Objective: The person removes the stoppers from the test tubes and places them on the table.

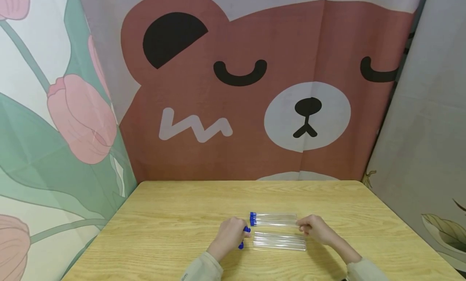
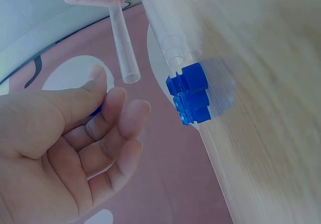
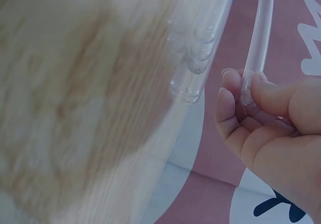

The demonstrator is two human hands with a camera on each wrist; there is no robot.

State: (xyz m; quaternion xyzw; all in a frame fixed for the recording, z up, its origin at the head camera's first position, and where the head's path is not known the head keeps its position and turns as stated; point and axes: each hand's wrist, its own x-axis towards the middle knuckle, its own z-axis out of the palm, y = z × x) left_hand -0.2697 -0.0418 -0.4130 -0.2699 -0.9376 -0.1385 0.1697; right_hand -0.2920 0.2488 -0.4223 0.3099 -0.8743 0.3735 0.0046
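Note:
My left hand (image 1: 230, 232) pinches a blue stopper (image 1: 247, 229) between thumb and fingertips; in the left wrist view only a sliver of it shows. Across from it, my right hand (image 1: 317, 228) holds a clear test tube (image 3: 258, 38) by its rounded closed end. The tube's open mouth points toward my left hand, a short gap from the stopper. Beyond the hands lies a group of tubes with blue stoppers (image 2: 193, 93) in their ends. Nearer to me, several tubes without stoppers (image 1: 279, 241) lie side by side.
Another blue stopper (image 1: 241, 245) sits on the wooden table (image 1: 174, 208) just beside my left hand. Printed curtains (image 1: 247, 151) hang right behind the table's far edge and along both sides.

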